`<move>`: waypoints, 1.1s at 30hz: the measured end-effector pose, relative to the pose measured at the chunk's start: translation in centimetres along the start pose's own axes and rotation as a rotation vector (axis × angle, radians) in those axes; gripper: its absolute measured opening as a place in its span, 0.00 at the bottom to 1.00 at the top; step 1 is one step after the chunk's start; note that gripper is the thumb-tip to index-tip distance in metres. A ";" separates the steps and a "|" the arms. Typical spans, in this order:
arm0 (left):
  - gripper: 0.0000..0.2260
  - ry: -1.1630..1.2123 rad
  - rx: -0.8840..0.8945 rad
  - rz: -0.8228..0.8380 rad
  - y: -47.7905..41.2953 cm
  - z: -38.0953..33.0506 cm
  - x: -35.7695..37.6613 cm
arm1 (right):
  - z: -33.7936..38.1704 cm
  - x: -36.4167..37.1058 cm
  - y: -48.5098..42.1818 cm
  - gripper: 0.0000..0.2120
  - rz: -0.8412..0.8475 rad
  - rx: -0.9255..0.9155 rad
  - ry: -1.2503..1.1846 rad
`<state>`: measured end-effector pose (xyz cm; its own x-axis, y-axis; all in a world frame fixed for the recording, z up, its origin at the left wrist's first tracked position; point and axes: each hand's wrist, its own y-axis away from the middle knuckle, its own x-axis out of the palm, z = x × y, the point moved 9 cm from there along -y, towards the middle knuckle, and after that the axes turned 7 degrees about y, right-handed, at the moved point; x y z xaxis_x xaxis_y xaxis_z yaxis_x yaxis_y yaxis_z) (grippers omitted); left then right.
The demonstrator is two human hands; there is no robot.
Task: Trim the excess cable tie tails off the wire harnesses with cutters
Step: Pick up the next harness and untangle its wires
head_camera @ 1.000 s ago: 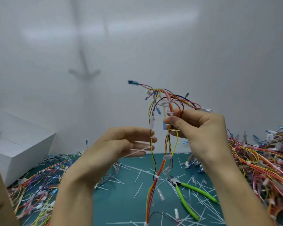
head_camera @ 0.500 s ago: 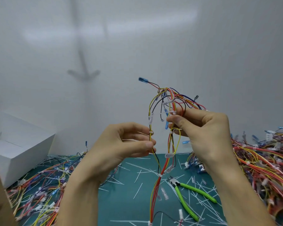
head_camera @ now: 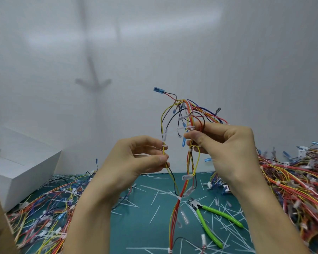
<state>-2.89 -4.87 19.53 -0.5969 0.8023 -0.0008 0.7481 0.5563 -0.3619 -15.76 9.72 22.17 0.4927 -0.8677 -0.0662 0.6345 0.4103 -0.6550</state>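
The wire harness (head_camera: 188, 114) I hold is glossy plastic-coated wire with translucent plastic sleeves. My cutters (head_camera: 197, 207) have shiny green plastic handles and dull grey metal jaws. The teal mat (head_camera: 136, 228) looks smooth and matt, as does the white cardboard box (head_camera: 26, 162).

Left hand (head_camera: 136, 162): is brought up and in from its place beside the wire harness (head_camera: 189, 114); the fingers, nearly straight a second ago, are now curled.
Yellow branch (head_camera: 162, 121): is now pinched between the left thumb and forefinger and is held apart from the main bundle.
Blue connector (head_camera: 157, 89): is shifted slightly to the right with the harness top.
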 end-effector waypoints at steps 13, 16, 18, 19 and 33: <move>0.08 -0.474 0.087 -0.225 -0.5 -0.2 -2.7 | -0.1 0.7 0.2 0.04 0.134 0.125 -0.246; 0.08 -0.507 0.099 -0.165 -0.5 -0.4 -1.7 | -0.2 0.7 0.3 0.04 0.128 0.129 -0.253; 0.08 -0.554 0.168 -0.190 -0.1 -1.5 -1.4 | -0.3 0.7 0.3 0.05 0.116 0.137 -0.259; 0.08 -0.564 0.213 -0.210 0.1 -2.2 -1.3 | -0.4 0.7 0.3 0.05 0.113 0.140 -0.258; 0.03 -0.381 0.151 0.039 0.0 -1.2 3.4 | -0.5 0.8 0.4 0.06 0.086 0.135 -0.279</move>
<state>-4.56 -1.94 20.68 -0.6550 0.6688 -0.3517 0.7380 0.4661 -0.4879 -15.42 9.05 21.53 0.6807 -0.7251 0.1042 0.6473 0.5286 -0.5492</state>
